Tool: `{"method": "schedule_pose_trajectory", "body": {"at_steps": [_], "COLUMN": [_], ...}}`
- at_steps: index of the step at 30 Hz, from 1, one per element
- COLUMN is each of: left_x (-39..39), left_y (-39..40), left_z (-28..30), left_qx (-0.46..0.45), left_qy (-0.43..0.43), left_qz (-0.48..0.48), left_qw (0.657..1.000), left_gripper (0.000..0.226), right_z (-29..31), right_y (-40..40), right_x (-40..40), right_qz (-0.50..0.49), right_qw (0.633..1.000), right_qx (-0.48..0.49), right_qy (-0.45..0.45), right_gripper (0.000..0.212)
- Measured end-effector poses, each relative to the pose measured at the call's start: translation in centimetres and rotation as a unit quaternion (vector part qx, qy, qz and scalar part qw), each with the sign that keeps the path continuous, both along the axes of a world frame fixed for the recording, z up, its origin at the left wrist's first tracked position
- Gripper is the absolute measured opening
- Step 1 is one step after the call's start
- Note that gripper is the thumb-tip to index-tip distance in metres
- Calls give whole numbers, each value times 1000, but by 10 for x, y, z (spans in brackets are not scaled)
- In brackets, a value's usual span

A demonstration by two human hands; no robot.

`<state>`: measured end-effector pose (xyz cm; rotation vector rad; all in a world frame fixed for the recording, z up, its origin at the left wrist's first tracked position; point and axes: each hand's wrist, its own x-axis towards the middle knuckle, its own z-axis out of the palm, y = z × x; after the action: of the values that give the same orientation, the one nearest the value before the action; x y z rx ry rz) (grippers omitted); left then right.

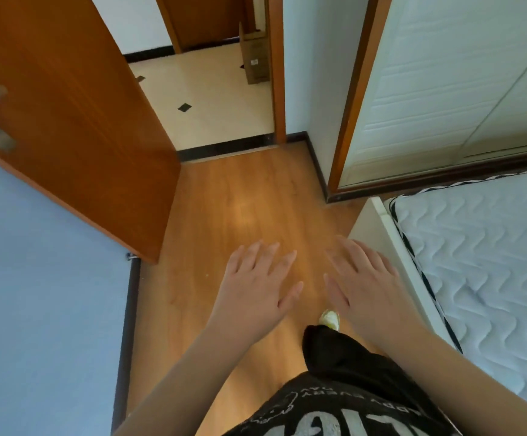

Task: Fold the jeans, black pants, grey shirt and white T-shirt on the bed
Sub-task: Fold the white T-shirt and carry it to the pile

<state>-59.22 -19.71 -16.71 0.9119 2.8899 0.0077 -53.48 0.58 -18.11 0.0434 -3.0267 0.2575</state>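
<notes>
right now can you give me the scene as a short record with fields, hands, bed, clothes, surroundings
left hand: open, fingers spread, palm down above the wooden floor, holding nothing
right hand: open, fingers spread, holding nothing
bed: bare quilted mattress at right, only partly in view
clothes to fold: none visible on the mattress part shown
door: orange wooden door standing open at left
beyond door: tiled hallway with a cardboard box

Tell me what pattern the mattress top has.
White with wavy zigzag quilting, on the mattress; head view.
</notes>
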Motion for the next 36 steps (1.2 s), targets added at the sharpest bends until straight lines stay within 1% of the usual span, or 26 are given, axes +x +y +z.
{"method": "schedule_pose_trajectory", "body": {"at_steps": [3, 10, 16, 21, 24, 29, 31, 34, 36], "left_x": [-54, -188, -274, -325, -362, -429, -460, -506, -534], "left_y": [35, 138, 220, 267, 293, 336, 354, 381, 402], "left_z": [0, 3, 10, 6, 3, -6, -14, -27, -31], "left_qx": [4, -2, -5, -11, -18, -17, -22, -39, -41], "left_qy": [2, -39, -35, -46, -39, -36, -30, -28, -23], "left_qz": [-25, -86, -122, -144, -183, -232, -244, -268, -298], "left_qw": [1000, 996, 992, 988, 982, 972, 969, 962, 953], "left_gripper": [59, 62, 69, 69, 66, 69, 68, 68, 66], "right_z": [-8, -21, -20, -19, -22, -30, -33, -32, -29], "right_y": [30, 120, 186, 222, 240, 271, 285, 306, 321], "right_x": [-44, -149, -225, -272, -299, -344, -366, -404, -429], "right_qz": [-18, -102, -135, -178, -200, -251, -266, -302, -335], "right_qw": [1000, 995, 991, 984, 980, 968, 963, 951, 939], "right_qx": [1, -14, 9, -4, -9, -21, -24, -41, -53], "right_qy": [6, 9, 8, 33, 19, -17, -33, -60, -60], "right_gripper": [44, 41, 44, 46, 49, 47, 50, 51, 52]}}
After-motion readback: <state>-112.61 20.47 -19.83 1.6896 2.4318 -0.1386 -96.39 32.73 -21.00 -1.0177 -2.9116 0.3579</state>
